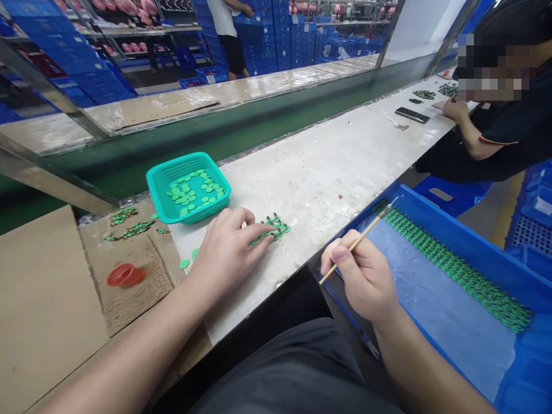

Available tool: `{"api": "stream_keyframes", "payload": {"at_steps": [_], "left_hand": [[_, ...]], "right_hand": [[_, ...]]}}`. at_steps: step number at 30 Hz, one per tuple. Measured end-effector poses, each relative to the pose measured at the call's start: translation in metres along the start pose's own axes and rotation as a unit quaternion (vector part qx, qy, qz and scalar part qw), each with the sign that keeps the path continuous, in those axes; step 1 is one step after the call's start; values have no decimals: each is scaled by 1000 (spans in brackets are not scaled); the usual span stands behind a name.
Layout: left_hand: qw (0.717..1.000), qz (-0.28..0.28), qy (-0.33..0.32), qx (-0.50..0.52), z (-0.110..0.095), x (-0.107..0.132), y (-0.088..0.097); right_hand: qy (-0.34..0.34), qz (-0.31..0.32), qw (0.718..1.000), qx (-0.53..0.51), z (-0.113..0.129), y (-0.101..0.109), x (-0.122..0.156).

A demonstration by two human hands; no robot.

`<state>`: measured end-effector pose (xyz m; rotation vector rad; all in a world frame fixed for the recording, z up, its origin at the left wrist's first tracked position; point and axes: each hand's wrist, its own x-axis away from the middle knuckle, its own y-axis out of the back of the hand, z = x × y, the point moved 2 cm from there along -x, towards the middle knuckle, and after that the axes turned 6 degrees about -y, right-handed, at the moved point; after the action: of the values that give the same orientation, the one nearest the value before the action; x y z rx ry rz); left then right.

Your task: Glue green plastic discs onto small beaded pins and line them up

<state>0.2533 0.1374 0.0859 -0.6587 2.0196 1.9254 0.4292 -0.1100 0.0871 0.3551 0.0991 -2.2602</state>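
My left hand (230, 244) rests over the white worktop with its thumb and fingertips drawn together at a small pile of green pieces with dark tips (278, 224). What lies between those fingertips is too small to make out. In my right hand (366, 276) is a thin wooden-handled brush (360, 238), gripped between thumb and fingers, its pale tip pointing up and away. That brush tip is over the near corner of a blue crate (457, 236). Rows of similar green pieces (457, 267) line a translucent sheet (444, 310) inside the crate.
A turquoise basket (155, 195) of flat green discs stands beyond my left hand. Cardboard (142, 276) at left bears small green clusters (135, 229) and a red-orange dish (125, 276). Farther right, a phone (411, 115) lies near a seated co-worker (495, 115). Another person (230, 34) stands behind.
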Motion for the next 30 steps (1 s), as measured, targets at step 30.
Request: {"api": "stream_keyframes", "payload": {"at_steps": [30], "left_hand": [[993,100,55,-23,-3,-10,8]], "right_hand": [[14,2,1000,-6,-2,4,-1]]}}
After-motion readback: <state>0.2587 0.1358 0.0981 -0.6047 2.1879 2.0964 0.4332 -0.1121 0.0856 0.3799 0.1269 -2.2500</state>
